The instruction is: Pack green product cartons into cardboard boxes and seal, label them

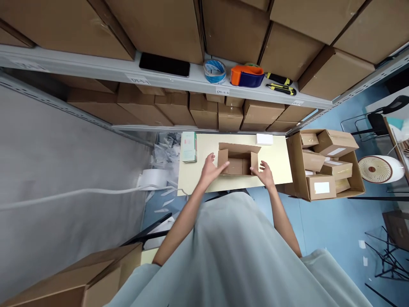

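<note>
A small open cardboard box (239, 148) stands upright on the cream table (275, 157), its flaps raised and no contents visible inside. At its left side is my left hand (211, 169), fingers spread, with the thumb reaching over the left flap. My right hand (264, 174) is at the opposite side, fingers apart and thumb by the right flap's near corner. Neither hand is closed round the box; whether the thumbs press on it I cannot tell. A pale green box (189, 146) lies left of the hands, and a small white box (264, 139) sits behind the right one.
Above the table runs a shelf (198, 79) with a black phone (164, 65), blue tape roll (214, 71), orange tape dispenser (246, 75) and yellow-black cutters (281, 88). A large carton (296, 170) of packed boxes stands right. A white cable (96, 192) crosses at left.
</note>
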The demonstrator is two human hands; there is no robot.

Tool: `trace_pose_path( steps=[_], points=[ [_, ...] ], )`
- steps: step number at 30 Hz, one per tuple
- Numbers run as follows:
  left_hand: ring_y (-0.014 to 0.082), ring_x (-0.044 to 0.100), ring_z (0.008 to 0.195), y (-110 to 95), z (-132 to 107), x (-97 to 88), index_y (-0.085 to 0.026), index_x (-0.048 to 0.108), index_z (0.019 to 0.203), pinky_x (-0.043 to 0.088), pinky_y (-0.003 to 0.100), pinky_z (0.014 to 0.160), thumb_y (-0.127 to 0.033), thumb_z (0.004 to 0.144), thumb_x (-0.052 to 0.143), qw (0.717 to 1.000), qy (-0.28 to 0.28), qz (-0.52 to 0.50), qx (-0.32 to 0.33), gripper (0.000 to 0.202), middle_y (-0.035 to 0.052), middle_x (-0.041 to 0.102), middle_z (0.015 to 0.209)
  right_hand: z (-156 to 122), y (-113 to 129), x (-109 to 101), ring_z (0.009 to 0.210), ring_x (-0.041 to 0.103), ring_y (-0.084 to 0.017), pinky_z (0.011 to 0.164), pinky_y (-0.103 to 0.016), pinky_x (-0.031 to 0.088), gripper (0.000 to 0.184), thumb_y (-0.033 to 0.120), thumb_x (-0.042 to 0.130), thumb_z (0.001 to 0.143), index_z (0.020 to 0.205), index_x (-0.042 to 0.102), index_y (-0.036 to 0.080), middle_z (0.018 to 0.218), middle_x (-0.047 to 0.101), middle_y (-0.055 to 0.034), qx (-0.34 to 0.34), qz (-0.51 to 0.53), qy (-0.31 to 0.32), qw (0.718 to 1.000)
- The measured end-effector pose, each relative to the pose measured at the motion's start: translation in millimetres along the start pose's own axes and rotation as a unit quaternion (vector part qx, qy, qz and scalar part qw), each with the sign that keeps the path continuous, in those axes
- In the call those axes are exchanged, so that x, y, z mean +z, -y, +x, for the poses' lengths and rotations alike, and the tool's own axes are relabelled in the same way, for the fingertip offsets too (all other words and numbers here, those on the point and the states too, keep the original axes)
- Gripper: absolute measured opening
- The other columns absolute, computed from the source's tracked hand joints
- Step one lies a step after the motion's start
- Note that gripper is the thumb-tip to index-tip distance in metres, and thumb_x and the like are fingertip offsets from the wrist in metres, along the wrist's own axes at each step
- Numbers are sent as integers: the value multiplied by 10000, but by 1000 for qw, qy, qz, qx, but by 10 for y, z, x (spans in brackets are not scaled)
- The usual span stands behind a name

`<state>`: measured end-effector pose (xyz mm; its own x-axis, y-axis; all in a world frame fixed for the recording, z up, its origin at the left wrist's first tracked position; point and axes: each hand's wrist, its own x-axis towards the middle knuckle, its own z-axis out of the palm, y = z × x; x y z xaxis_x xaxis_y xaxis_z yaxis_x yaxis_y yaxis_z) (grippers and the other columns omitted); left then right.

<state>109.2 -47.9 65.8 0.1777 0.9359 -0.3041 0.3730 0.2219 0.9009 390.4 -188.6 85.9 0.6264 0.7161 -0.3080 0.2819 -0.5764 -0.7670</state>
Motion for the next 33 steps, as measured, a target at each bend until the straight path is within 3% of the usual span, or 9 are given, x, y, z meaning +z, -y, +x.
trace_pose_path(
  steps=[3, 7, 10, 14, 18, 22, 27, 30, 33],
  points=[
    [448, 600, 1483, -133, -22, 136, -175, 521, 1596, 512, 549, 1232, -396, 658, 1009, 995, 3, 82, 47, 1080, 252, 582, 1593, 48, 96, 58, 1115, 773, -334, 993, -464, 635, 871, 588, 957, 664, 1407, 686, 224, 1381, 739, -185, -41, -49, -6, 998],
    [365, 756, 1230, 4, -65, 4, -204, 682, 1371, 592, 476, 1101, -272, 817, 795, 996, -3, 84, 21, 569, 176, 741, 1371, 43, -6, 4, 892, 730, -260, 904, -425, 629, 369, 576, 733, 888, 1059, 710, 250, 989, 769, -75, -70, 33, -6, 997],
    [322, 793, 1087, 177, -102, -190, -228, 710, 1164, 613, 438, 1018, -298, 910, 675, 998, -26, 56, -23, 266, 123, 817, 1120, 30, -163, -84, 788, 651, -235, 779, -406, 636, 502, 764, 591, 920, 877, 604, 265, 772, 665, -23, -44, 91, -12, 995],
    [312, 794, 1077, 285, -185, -223, -232, 676, 1155, 624, 430, 976, -414, 959, 671, 996, -77, 27, -37, 268, 108, 820, 995, 53, -301, -67, 783, 665, -227, 664, -378, 642, 777, 1008, 501, 805, 912, 607, 245, 776, 660, -25, -19, 125, 22, 992],
    [307, 789, 1042, 290, -258, -157, -234, 656, 1115, 633, 437, 962, -470, 956, 685, 991, -126, -8, -49, 286, 102, 812, 986, 116, -309, 12, 789, 687, -247, 635, -385, 640, 826, 1044, 505, 763, 904, 625, 239, 768, 674, -42, -14, 142, 60, 988],
    [303, 780, 1025, 310, -445, -269, -241, 626, 1058, 625, 441, 988, -408, 938, 668, 978, -197, -31, -68, 209, 96, 798, 1008, 150, -198, -24, 859, 717, -260, 689, -393, 655, 744, 962, 571, 824, 972, 634, 235, 924, 743, -92, -39, 156, 102, 982],
    [291, 762, 1069, 374, -1113, -398, -230, 631, 1121, 609, 426, 1012, -377, 955, 621, 945, -308, -54, -97, 222, 105, 795, 1118, 141, 49, -68, 902, 726, -266, 756, -389, 640, 615, 834, 533, 970, 1015, 647, 231, 994, 771, -105, -105, 144, 176, 968],
    [283, 757, 1072, 444, -1750, -375, -226, 637, 1185, 605, 414, 1003, -391, 975, 601, 907, -397, -62, -128, 269, 98, 790, 1147, 130, 210, 50, 859, 708, -253, 755, -384, 627, 596, 824, 544, 962, 993, 639, 237, 955, 758, -84, -143, 117, 243, 952],
    [271, 754, 1057, 580, -2472, -279, -229, 639, 1183, 611, 409, 985, -362, 975, 573, 858, -485, -69, -156, 256, 86, 782, 1138, 51, 376, 342, 840, 684, -236, 766, -377, 618, 566, 809, 601, 939, 968, 633, 244, 937, 736, -60, -153, 107, 320, 929]
  ],
)
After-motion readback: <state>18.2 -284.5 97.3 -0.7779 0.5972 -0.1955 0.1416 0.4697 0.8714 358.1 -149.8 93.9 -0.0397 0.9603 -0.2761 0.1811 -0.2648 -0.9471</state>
